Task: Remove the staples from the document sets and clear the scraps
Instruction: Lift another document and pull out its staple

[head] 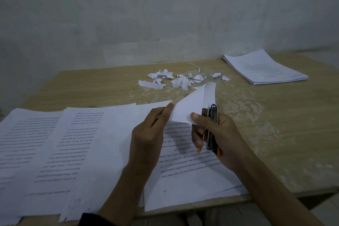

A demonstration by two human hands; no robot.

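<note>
Sleeve [91, 219]: dark cuff on the left arm, at the bottom edge of the view.
Loose pages [45, 152]: printed sheets fanned and overlapping on the near left of the table, their near edges hanging over its front edge.
Document [192, 174]: a printed set lying under both hands at the near middle, text upside down to the viewer, a page number near its bottom edge.
Left hand [146, 134]: thumb and forefinger pinch the left edge of the lifted corner; the hand hides part of the page below.
Right hand [225, 134]: thumb presses on the lifted corner while the other fingers curl round the stapler.
Stapler [211, 126]: metal with orange trim, upright in the right hand, just right of the corner.
Lifted corner [190, 104]: the document's far corner, white, bent up into a point.
Table [275, 134]: pale wood grain with worn, blotchy patches.
Scraps [176, 79]: small torn white bits scattered beyond the hands.
Far stack [264, 68]: a neat pile of printed sheets at the far right, well apart from the scraps.
Wall [165, 14]: plain and grey behind the table.
</note>
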